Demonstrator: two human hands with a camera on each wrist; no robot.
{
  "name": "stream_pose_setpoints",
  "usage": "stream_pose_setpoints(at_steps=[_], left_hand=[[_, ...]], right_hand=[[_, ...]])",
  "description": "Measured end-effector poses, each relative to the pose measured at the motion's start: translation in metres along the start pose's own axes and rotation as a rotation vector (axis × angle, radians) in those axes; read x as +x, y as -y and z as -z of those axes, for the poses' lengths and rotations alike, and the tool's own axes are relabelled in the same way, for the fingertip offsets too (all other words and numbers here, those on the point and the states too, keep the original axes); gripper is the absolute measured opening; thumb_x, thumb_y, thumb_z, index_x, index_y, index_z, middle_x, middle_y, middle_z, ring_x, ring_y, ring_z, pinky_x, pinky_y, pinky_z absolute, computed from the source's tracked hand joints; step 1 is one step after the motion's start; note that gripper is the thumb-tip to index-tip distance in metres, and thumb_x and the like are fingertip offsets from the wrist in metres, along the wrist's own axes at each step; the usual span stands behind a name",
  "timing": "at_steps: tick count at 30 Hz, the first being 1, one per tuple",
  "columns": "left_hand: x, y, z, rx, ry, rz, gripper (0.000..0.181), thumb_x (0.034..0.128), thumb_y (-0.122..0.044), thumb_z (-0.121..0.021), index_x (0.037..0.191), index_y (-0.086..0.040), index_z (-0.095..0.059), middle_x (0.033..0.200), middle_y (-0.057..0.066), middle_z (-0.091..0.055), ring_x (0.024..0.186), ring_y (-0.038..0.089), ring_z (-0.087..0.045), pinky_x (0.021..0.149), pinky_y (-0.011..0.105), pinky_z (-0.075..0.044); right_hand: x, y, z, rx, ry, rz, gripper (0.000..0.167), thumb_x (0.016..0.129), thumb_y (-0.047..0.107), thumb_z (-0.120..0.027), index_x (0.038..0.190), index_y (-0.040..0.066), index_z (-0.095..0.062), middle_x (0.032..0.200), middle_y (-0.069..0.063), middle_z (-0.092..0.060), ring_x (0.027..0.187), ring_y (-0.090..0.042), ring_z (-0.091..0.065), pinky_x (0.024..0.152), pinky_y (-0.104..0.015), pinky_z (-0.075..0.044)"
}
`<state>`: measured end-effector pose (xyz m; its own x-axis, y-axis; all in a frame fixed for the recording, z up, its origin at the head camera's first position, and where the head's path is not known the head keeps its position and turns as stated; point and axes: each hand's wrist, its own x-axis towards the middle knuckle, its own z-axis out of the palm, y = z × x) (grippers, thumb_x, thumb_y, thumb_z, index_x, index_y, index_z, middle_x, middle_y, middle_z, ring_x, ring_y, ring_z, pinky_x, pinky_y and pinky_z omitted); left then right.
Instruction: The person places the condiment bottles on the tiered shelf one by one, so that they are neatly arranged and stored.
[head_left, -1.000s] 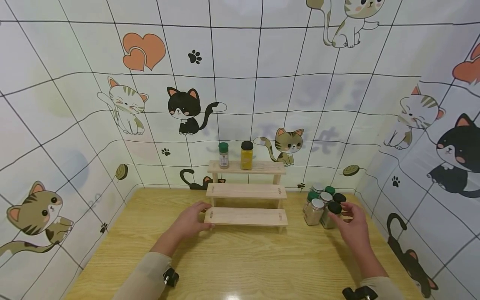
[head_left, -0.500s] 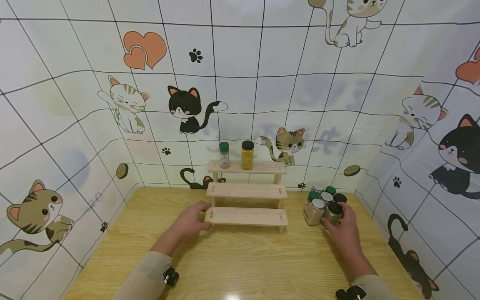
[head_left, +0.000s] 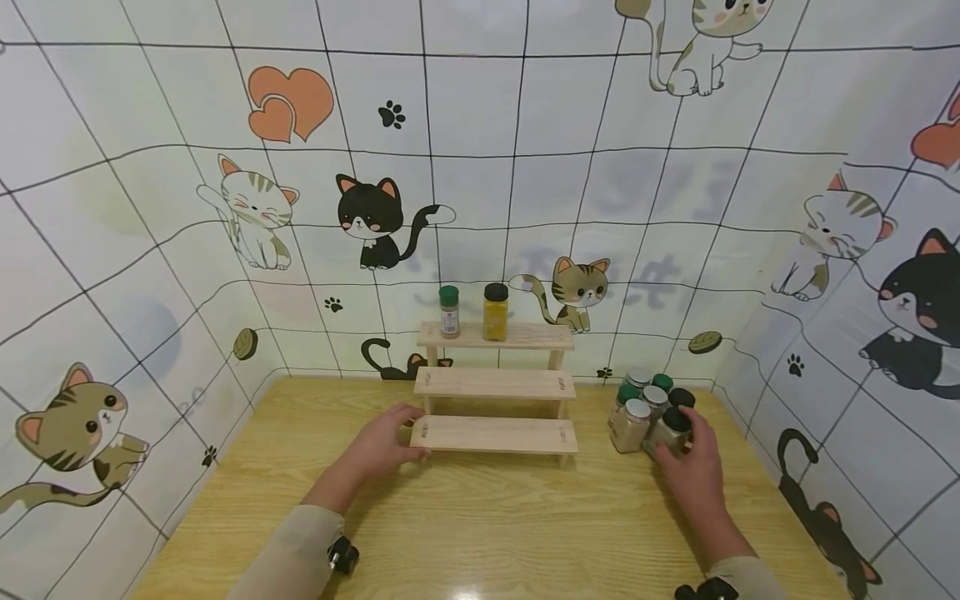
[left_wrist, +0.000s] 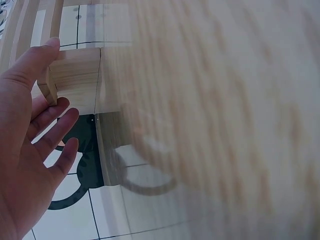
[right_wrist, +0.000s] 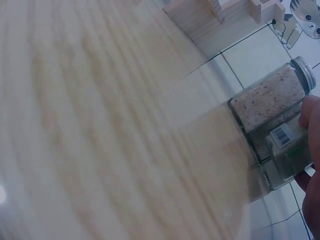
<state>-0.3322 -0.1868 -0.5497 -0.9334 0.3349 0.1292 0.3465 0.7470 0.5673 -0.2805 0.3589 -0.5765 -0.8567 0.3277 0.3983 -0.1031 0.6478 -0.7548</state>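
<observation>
Left hand (head_left: 382, 442) pinches left end of bottom tier (head_left: 493, 434) of wooden rack (head_left: 493, 383), likely steadying it on bench (head_left: 525, 533). Right hand (head_left: 693, 475) clamped on black-lidded jar (head_left: 663, 435), tilted at front of jar cluster (head_left: 632, 427), right of rack; side grip probably suits crowded spacing.

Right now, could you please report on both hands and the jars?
Left hand grips bottom shelf. Right hand holds black-lidded jar. Silver-lidded jar close alongside.
</observation>
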Motion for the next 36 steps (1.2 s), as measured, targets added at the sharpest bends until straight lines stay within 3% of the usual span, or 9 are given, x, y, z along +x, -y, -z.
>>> stream_pose_setpoints(at_steps=[4, 10, 15, 25, 29, 36], left_hand=[[0.0, -0.001, -0.001, -0.008, -0.003, 0.01, 0.068, 0.0867, -0.033, -0.098, 0.145, -0.013, -0.069, 0.141, 0.002, -0.066, 0.126, 0.029, -0.067, 0.107, 0.055, -0.055], [-0.001, -0.002, -0.002, -0.019, -0.003, 0.012, 0.068, 0.0868, -0.033, -0.099, 0.145, -0.013, -0.069, 0.139, 0.001, -0.066, 0.127, 0.029, -0.067, 0.107, 0.056, -0.055], [-0.002, 0.0, -0.003, -0.013, -0.003, 0.012, 0.069, 0.0864, -0.033, -0.099, 0.145, -0.013, -0.069, 0.139, 0.001, -0.067, 0.127, 0.029, -0.068, 0.107, 0.055, -0.055], [-0.001, 0.004, -0.003, -0.005, 0.008, 0.013, 0.071, 0.0883, -0.035, -0.097, 0.148, -0.013, -0.067, 0.143, 0.002, -0.065, 0.128, 0.029, -0.067, 0.108, 0.056, -0.055], [0.0, 0.006, -0.002, -0.001, 0.003, 0.008, 0.069, 0.0878, -0.035, -0.098, 0.147, -0.015, -0.067, 0.141, 0.0, -0.065, 0.128, 0.029, -0.067, 0.107, 0.056, -0.055], [0.001, 0.002, -0.002, -0.011, 0.007, 0.011, 0.068, 0.0874, -0.034, -0.098, 0.146, -0.014, -0.068, 0.14, 0.0, -0.066, 0.128, 0.029, -0.067, 0.108, 0.055, -0.055]], right_hand=[[-0.001, 0.005, 0.007, 0.022, -0.014, 0.038, 0.079, 0.099, -0.003, -0.074, 0.169, 0.012, -0.04, 0.157, -0.024, -0.048, 0.129, -0.039, -0.054, 0.092, -0.023, -0.044], [0.002, 0.018, 0.017, 0.073, -0.042, 0.071, 0.08, 0.098, -0.006, -0.074, 0.168, 0.013, -0.042, 0.15, -0.017, -0.053, 0.122, -0.024, -0.054, 0.092, -0.015, -0.043], [0.01, 0.027, 0.025, 0.071, -0.077, 0.092, 0.083, 0.097, -0.007, -0.076, 0.168, 0.017, -0.042, 0.146, -0.012, -0.056, 0.116, -0.006, -0.05, 0.093, -0.012, -0.043], [0.028, 0.06, 0.039, 0.097, -0.036, 0.118, 0.082, 0.101, -0.004, -0.072, 0.171, 0.02, -0.036, 0.155, -0.016, -0.053, 0.12, -0.001, -0.048, 0.095, -0.014, -0.044], [0.032, 0.072, 0.038, 0.106, 0.02, 0.151, 0.081, 0.102, -0.002, -0.072, 0.171, 0.02, -0.035, 0.154, -0.02, -0.056, 0.118, -0.008, -0.053, 0.089, -0.014, -0.045], [0.042, 0.09, 0.03, 0.158, 0.15, 0.24, 0.081, 0.103, -0.002, -0.071, 0.172, 0.019, -0.033, 0.149, -0.025, -0.054, 0.123, -0.043, -0.062, 0.083, -0.011, -0.048]])
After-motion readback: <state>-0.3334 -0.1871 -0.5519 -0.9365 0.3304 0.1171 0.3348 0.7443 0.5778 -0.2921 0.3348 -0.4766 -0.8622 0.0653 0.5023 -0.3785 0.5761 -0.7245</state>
